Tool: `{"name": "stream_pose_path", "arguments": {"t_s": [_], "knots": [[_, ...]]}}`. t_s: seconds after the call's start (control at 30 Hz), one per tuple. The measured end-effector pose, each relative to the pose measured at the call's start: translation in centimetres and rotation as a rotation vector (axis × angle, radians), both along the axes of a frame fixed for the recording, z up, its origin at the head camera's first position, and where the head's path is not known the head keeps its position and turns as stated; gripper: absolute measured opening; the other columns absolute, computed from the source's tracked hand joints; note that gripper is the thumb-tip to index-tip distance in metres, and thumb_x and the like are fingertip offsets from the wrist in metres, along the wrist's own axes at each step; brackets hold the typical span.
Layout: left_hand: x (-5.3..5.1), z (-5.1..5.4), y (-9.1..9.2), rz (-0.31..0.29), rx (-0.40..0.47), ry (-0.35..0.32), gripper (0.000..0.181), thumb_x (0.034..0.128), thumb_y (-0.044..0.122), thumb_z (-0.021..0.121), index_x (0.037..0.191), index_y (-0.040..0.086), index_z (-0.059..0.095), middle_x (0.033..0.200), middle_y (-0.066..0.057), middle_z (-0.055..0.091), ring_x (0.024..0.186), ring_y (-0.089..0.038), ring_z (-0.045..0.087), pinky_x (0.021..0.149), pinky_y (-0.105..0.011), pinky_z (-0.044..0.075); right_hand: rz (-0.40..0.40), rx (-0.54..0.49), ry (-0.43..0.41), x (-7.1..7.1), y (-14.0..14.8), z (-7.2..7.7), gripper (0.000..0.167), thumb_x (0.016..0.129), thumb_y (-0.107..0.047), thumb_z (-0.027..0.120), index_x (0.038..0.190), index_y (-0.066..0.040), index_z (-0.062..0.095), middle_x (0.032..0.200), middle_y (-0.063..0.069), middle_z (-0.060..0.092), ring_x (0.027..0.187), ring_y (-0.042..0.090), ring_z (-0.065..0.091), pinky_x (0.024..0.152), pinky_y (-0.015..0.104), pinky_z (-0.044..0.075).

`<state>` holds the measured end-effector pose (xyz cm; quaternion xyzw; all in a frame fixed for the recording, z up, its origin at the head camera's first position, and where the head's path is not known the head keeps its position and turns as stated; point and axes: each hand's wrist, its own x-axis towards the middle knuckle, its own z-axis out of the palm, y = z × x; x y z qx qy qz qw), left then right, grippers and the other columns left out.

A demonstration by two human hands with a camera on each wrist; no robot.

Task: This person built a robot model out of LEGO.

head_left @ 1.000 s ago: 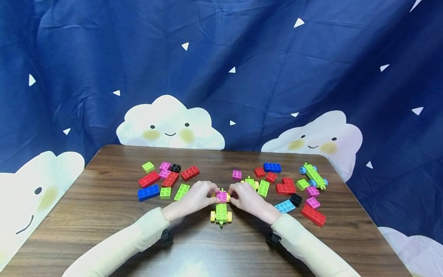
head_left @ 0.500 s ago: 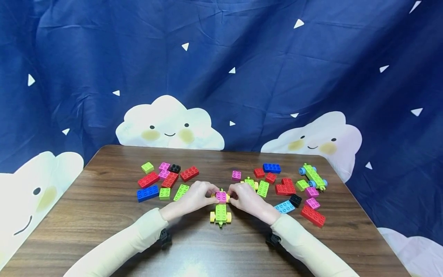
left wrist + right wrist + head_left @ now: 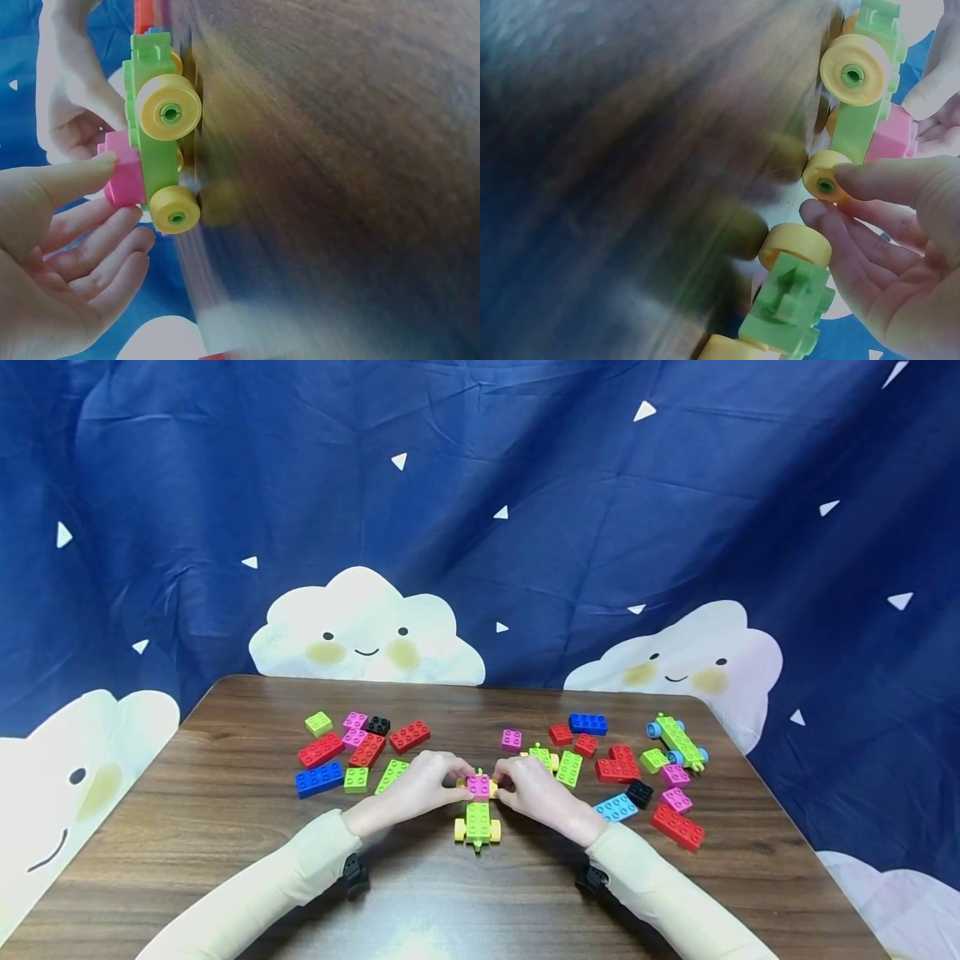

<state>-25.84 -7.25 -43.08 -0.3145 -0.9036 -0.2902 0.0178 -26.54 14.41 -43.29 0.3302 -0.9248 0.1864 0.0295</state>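
Left hand [image 3: 423, 787] pinches a square pink plastic brick [image 3: 478, 788] | Right hand [image 3: 543, 789] pinches a round yellow plastic wheel [image 3: 819, 166] | Between them, a long lime-green plastic car base [image 3: 477, 821], brick on top | Beside the right wrist, a light-blue oblong plastic brick [image 3: 615, 808]

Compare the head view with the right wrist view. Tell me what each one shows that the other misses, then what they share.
Only the head view: the red bricks, black bricks, the blue-wheeled green base and both sleeves.

Only the right wrist view: the green hubs in the wheels' outer faces.

Both: the pink brick on a yellow-wheeled green base, the left hand at that brick, the right hand at a yellow wheel, and a second yellow-wheeled base.
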Motion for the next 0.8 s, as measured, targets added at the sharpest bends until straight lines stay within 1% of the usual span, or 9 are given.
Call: {"name": "stream_pose_path", "arguments": {"t_s": [0.2,0.33,0.5,0.57,0.67,0.8], "knots": [[0.1,0.0,-0.3,-0.013,0.032,0.018,0.024,0.0855,0.019,0.077,0.106,0.007,0.074,0.099,-0.006,0.077,0.089,-0.019,0.072,0.078,-0.028,0.057,0.03,-0.002,0.031,0.0,-0.1,0.0,0.007,0.082,-0.005,0.075,0.087,-0.004,0.069,0.079,0.006,0.071,0.066,0.008,0.058,0.06,0.019,0.047],[0.0,-0.1,-0.5,-0.026,0.021,0.027,0.025,0.0863,0.022,0.076,0.107,0.008,0.075,0.1,-0.006,0.077,0.09,-0.019,0.073,0.079,-0.029,0.058,0.033,-0.002,0.031,0.0,-0.1,0.0,0.007,0.082,-0.005,0.075,0.087,-0.005,0.069,0.079,0.005,0.071,0.067,0.008,0.059,0.061,0.02,0.049],[-0.2,0.3,-0.9,-0.069,-0.004,0.054,0.028,0.0865,0.025,0.077,0.108,0.006,0.074,0.101,-0.007,0.076,0.091,-0.018,0.073,0.08,-0.028,0.058,0.027,0.009,0.028,0.0,0.0,0.0,0.007,0.083,-0.006,0.075,0.087,-0.005,0.069,0.08,0.005,0.072,0.069,0.009,0.06,0.062,0.021,0.05],[-0.3,0.6,-1.3,-0.093,-0.012,0.056,0.03,0.0865,0.024,0.077,0.109,0.004,0.073,0.103,-0.008,0.076,0.092,-0.019,0.073,0.081,-0.029,0.058,0.027,0.007,0.027,0.0,0.0,0.0,0.008,0.083,-0.006,0.075,0.088,-0.005,0.069,0.081,0.005,0.072,0.069,0.009,0.06,0.062,0.022,0.05],[-0.6,1.1,-2.3,-0.115,-0.039,0.027,0.033,0.0864,0.023,0.077,0.112,0.003,0.071,0.107,-0.009,0.075,0.095,-0.021,0.072,0.085,-0.032,0.058,0.03,0.001,0.022,0.0,0.0,0.1,0.008,0.083,-0.006,0.075,0.088,-0.004,0.069,0.081,0.006,0.072,0.07,0.01,0.061,0.062,0.022,0.05],[-0.9,1.6,-4.0,-0.127,-0.108,0.006,0.04,0.0861,0.024,0.077,0.118,0.001,0.069,0.112,-0.011,0.073,0.102,-0.024,0.069,0.09,-0.038,0.056,0.029,0.0,0.024,0.0,0.1,0.1,0.007,0.083,-0.005,0.075,0.088,-0.004,0.069,0.081,0.006,0.072,0.07,0.01,0.061,0.063,0.023,0.051]]}}
